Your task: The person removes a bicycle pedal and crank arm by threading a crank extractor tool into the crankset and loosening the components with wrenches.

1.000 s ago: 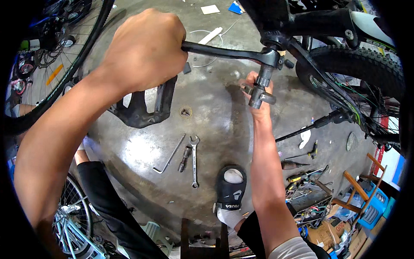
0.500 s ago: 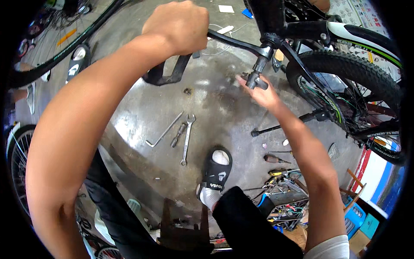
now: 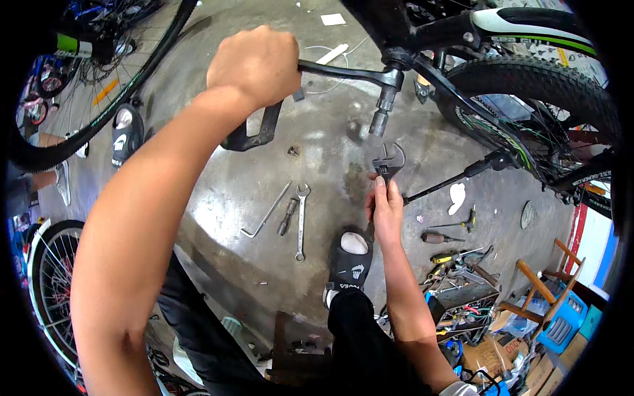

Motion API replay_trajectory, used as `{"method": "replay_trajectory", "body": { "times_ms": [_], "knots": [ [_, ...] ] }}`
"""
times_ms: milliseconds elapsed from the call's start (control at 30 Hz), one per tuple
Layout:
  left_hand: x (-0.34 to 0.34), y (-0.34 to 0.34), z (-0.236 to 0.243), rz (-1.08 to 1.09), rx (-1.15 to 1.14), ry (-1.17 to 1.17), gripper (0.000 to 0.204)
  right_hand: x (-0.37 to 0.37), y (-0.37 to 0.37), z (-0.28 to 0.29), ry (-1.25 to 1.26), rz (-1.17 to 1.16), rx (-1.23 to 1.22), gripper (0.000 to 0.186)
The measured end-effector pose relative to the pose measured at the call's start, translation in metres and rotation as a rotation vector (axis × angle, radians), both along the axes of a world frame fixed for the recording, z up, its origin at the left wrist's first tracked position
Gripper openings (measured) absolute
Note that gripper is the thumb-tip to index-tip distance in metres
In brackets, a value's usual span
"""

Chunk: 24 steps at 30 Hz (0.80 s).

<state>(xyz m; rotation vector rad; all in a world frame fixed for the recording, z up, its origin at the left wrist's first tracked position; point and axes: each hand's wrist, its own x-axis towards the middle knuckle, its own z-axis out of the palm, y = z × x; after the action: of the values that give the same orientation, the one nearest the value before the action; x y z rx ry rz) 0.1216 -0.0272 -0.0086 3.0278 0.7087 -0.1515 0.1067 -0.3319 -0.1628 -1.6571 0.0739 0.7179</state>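
Observation:
My left hand (image 3: 256,66) is closed in a fist around the pedal end of a black bicycle crank arm (image 3: 343,72); the pedal (image 3: 261,131) shows below the wrist. From the crank's other end, at the frame's bottom bracket, a metal cylindrical tool (image 3: 381,112) sticks out toward me. Just below that tool, apart from it, my right hand (image 3: 388,212) grips an adjustable wrench (image 3: 389,162) by its handle, jaws pointing away from me. Most of the handle is hidden in the fingers.
On the floor lie a combination wrench (image 3: 301,224), a screwdriver (image 3: 287,216) and a hex key (image 3: 267,210). The rear tire (image 3: 528,82) and kickstand (image 3: 442,188) stand to the right. Lower right, several tools surround a toolbox (image 3: 465,297) near a small wooden stool (image 3: 535,284).
My right hand has come down and toward me, and the adjustable wrench is now off the cylindrical tool. My left hand still holds the crank's pedal end. The whole view has shifted somewhat.

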Motion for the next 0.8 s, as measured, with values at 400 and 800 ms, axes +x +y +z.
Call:
{"method": "replay_trajectory", "body": {
  "times_ms": [400, 800],
  "knots": [
    [-0.001, -0.003, -0.001, -0.034, 0.007, -0.02, 0.017, 0.03, 0.028, 0.031, 0.058, -0.119, 0.442, 0.029],
    [-0.001, -0.006, -0.001, -0.005, 0.002, -0.027, 0.015, 0.045, 0.076, 0.079, 0.153, -0.217, 0.586, 0.014]
  ]
}}
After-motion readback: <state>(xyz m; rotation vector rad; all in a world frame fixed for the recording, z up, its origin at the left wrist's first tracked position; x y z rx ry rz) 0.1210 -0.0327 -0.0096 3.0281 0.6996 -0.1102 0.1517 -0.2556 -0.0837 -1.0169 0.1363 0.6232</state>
